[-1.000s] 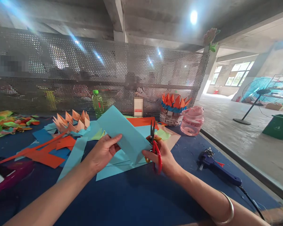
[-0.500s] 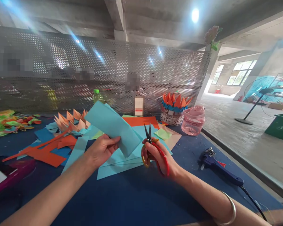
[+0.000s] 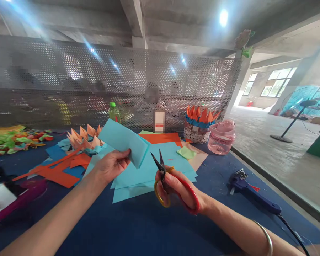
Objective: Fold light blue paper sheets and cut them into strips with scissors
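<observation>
The left hand (image 3: 110,165) pinches one folded light-blue paper sheet (image 3: 122,140) while the right hand (image 3: 176,188) grips one pair of red-and-yellow-handled scissors (image 3: 165,177), blades parted.

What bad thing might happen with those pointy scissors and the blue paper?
1. The scissors in the right hand have open blades aimed toward the left hand, so a finger might get nicked.
2. The folded blue paper is pinched only at one edge, so a cut may wander.
3. The glue gun cord runs near the right forearm and might get snagged.
</observation>
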Demonstrator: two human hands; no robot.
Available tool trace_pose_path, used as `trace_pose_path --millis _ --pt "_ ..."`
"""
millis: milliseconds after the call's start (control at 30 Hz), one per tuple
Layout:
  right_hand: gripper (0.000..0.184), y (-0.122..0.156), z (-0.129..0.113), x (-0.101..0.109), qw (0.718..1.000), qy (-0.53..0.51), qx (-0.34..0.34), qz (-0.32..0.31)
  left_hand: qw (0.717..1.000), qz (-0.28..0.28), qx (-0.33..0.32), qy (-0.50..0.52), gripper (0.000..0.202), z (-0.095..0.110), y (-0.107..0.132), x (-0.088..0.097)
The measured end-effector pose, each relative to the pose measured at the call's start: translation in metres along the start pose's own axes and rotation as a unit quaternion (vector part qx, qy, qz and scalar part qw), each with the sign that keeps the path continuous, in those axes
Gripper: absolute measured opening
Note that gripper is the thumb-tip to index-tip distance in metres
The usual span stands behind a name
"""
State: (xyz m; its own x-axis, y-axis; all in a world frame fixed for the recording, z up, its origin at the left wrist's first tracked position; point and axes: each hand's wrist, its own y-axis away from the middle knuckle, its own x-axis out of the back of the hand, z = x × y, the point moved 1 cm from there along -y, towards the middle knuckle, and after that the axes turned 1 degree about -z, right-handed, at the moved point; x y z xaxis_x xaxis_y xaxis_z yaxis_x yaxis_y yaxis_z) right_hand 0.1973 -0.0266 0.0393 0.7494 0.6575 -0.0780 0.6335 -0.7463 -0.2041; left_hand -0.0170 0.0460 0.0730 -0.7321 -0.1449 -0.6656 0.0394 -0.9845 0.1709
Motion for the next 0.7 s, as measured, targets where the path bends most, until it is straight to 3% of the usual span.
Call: trace_pose_path --millis 700 --pt "0.046 0.0003 -0.0028 -0.0013 0.999 0.020 -0.023 -0.034 1.000 -0.022 0.010 -0.006 0.032 -0.0001 0.0041 -0.0007"
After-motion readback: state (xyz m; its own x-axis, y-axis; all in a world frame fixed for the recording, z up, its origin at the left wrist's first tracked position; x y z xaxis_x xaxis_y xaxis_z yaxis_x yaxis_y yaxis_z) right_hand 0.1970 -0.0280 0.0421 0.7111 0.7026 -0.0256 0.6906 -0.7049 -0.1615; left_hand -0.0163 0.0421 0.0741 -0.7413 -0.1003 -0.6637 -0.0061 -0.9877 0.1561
